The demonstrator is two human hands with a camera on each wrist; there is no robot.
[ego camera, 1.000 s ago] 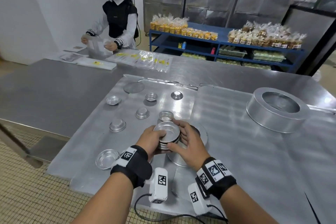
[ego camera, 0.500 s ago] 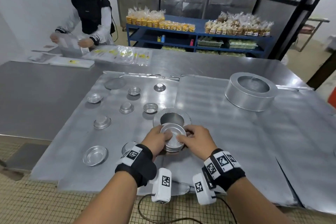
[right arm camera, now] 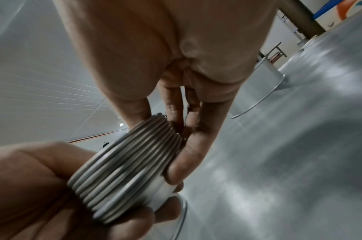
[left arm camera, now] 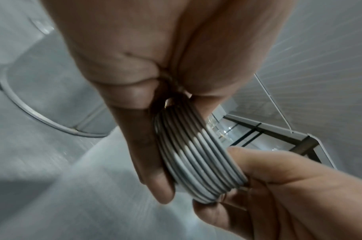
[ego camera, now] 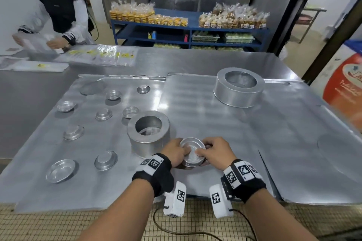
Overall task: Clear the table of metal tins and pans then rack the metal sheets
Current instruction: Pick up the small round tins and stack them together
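I have both hands on a stack of small tins (ego camera: 192, 152), just right of the tall round pan (ego camera: 148, 133). My left hand (ego camera: 175, 153) curls round its left side, my right hand (ego camera: 216, 151) round its right, thumbs on the top rim. Loose tins (ego camera: 73, 132) lie left of that pan, a wide ring pan (ego camera: 238, 89) well beyond it.
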